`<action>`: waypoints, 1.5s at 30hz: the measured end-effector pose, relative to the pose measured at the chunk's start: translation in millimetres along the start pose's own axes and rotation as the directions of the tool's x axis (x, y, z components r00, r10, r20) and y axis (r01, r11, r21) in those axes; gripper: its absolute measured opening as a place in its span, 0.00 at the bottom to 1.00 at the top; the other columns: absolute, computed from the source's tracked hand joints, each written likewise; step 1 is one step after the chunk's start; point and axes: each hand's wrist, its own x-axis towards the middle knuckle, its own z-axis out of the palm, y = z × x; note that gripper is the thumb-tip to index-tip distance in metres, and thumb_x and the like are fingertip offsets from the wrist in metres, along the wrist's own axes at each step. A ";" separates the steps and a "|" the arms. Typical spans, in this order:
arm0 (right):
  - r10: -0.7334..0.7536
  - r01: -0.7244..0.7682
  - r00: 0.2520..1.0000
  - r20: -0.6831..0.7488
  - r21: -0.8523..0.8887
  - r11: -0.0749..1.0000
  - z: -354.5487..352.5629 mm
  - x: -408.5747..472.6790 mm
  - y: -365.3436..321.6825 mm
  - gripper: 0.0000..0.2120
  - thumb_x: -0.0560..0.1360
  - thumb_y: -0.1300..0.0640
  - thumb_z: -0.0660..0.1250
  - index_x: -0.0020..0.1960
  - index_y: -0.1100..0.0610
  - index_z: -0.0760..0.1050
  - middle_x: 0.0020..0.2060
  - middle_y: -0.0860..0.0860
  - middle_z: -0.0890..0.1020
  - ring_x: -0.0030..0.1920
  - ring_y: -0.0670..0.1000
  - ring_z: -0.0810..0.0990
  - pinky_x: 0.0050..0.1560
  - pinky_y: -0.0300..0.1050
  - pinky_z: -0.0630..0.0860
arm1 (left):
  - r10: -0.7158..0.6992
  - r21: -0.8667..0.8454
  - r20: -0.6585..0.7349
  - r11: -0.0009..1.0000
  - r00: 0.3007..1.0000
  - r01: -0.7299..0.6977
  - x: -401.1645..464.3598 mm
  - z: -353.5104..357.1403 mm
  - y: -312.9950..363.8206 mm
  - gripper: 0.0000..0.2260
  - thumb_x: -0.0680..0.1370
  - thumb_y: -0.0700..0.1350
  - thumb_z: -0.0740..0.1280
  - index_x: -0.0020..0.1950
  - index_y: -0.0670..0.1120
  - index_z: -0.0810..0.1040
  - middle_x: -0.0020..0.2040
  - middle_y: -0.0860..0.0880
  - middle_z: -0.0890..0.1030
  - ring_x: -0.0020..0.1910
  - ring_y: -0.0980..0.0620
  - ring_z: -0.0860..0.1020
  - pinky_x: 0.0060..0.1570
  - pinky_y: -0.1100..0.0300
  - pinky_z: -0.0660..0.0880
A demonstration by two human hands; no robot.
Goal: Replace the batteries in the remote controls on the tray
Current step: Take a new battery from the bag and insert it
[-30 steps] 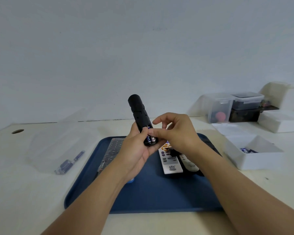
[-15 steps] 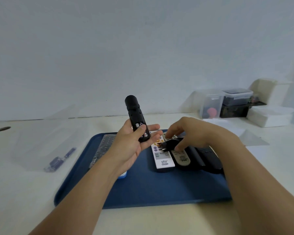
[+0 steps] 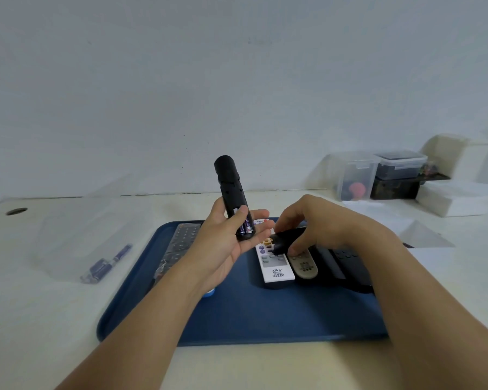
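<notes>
On the left of the tabletop (image 3: 40,319), a clear bag (image 3: 76,237) with dark batteries lies beside the blue tray (image 3: 265,319). The left hand (image 3: 226,249) is raised above the tray, palm up. Its fingers are curled loosely under the black remote (image 3: 233,198) and the thumb presses on it. The remote stands almost upright, and two batteries (image 3: 246,227) show in its open compartment. The right hand (image 3: 316,223) is low over the remotes on the tray, and its fingers (image 3: 295,249) pinch a black cover (image 3: 285,240) above the white remote (image 3: 273,266). Half a second ago this hand was at about the same place; one second ago it was up at the black remote's compartment. A grey remote (image 3: 303,264) lies just beside the white one.
</notes>
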 end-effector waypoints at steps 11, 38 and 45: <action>-0.085 0.178 0.984 -0.156 0.832 0.525 -8.5 -5.8 -22.8 0.03 0.77 0.66 0.69 0.50 0.62 0.78 0.43 0.58 0.82 0.43 0.53 0.82 0.49 0.46 0.81 | 0.024 0.107 0.038 0.994 0.999 -0.028 0.5 -0.6 -2.8 0.14 0.87 0.41 0.56 0.69 0.51 0.74 0.49 0.43 0.83 0.45 0.49 0.83 0.48 0.51 0.83; -0.014 0.146 0.988 -0.151 0.922 0.358 40.6 10.7 -51.6 0.08 0.80 0.56 0.68 0.48 0.62 0.80 0.30 0.56 0.76 0.29 0.55 0.71 0.32 0.48 0.75 | 0.146 0.277 -0.005 0.951 0.989 -0.139 -4.3 5.6 1.2 0.13 0.87 0.51 0.56 0.58 0.56 0.80 0.39 0.46 0.79 0.33 0.50 0.76 0.31 0.57 0.74; -0.055 0.154 0.988 -0.144 0.930 0.333 34.8 7.0 -50.1 0.08 0.79 0.58 0.68 0.52 0.63 0.80 0.42 0.62 0.83 0.41 0.60 0.83 0.40 0.45 0.80 | 0.108 0.259 0.052 0.959 0.993 -0.118 -6.2 3.6 3.3 0.14 0.86 0.50 0.58 0.68 0.56 0.78 0.63 0.48 0.83 0.61 0.47 0.83 0.56 0.44 0.81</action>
